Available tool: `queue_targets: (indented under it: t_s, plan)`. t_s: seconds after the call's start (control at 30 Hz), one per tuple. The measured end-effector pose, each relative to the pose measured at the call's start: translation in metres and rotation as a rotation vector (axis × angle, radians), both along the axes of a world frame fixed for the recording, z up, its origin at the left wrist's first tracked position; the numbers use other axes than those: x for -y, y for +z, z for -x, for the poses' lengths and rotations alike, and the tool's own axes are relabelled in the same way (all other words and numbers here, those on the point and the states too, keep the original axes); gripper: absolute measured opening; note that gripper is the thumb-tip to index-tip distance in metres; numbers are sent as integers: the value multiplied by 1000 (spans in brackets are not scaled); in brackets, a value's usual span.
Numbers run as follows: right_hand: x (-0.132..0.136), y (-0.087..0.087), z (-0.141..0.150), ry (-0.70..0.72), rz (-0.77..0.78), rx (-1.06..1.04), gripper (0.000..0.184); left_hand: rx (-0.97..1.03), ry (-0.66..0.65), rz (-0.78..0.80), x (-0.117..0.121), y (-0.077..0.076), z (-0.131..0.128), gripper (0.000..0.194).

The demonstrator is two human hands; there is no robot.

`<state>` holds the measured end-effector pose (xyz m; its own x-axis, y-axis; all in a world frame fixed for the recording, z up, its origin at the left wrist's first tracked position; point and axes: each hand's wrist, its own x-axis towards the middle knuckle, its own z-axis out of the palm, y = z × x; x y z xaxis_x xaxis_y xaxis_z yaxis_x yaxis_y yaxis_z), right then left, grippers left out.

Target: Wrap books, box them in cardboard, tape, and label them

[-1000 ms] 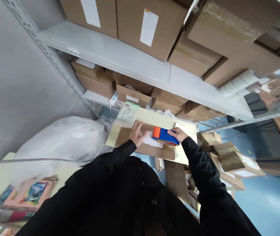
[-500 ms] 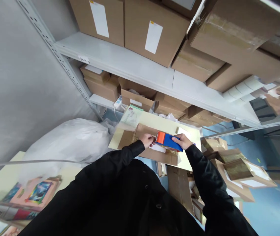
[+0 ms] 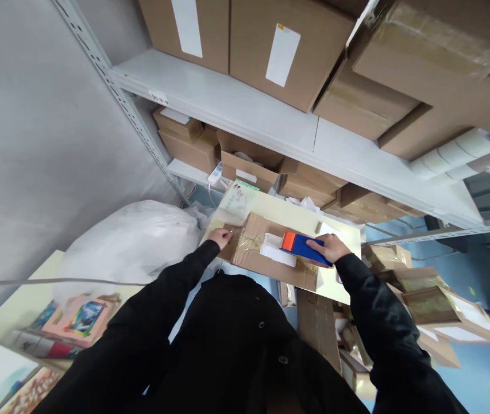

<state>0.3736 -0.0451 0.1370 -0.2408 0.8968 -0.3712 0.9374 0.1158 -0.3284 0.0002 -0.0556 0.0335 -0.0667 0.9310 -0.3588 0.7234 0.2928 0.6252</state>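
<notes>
My right hand [image 3: 328, 248] grips a blue and orange tape dispenser [image 3: 307, 248] by its blue body. The dispenser lies over the right part of a flat brown cardboard package [image 3: 253, 261], its orange end facing left. A white label [image 3: 278, 255] shows on the package just left of the dispenser. Shiny tape crosses the package's left part. My left hand [image 3: 220, 237] is closed at the left end, by a brown cardboard flap [image 3: 230, 248]; its fingertips are too small to show what they pinch.
The package lies on a pale yellow table [image 3: 290, 210]. Behind stands a grey shelf [image 3: 227, 89] with cardboard boxes [image 3: 288, 63]. A white plastic bag [image 3: 132, 241] bulges at left, above books [image 3: 85, 319]. Several taped boxes [image 3: 429, 305] are piled at right over blue floor.
My left hand has moved left, from the dispenser's orange end to the package's left end. My right hand still holds the tape dispenser. The view has shifted slightly.
</notes>
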Motion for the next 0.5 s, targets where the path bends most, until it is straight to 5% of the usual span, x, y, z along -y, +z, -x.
queue_targets:
  t_s: [0.1,0.23,0.37,0.5]
  plan:
    - [0,-1,5,12,-14,46,58,-43,-50,-64,7,-21,-23,29]
    - [3,-2,4,34,-46,91,59,-89,-79,-180,22,-32,-33,65]
    - [6,-1,3,50,-53,95,59,-110,-153,-298,32,-12,-41,72]
    - [4,2,5,47,-40,115,62,-223,-677,-432,35,21,-71,115]
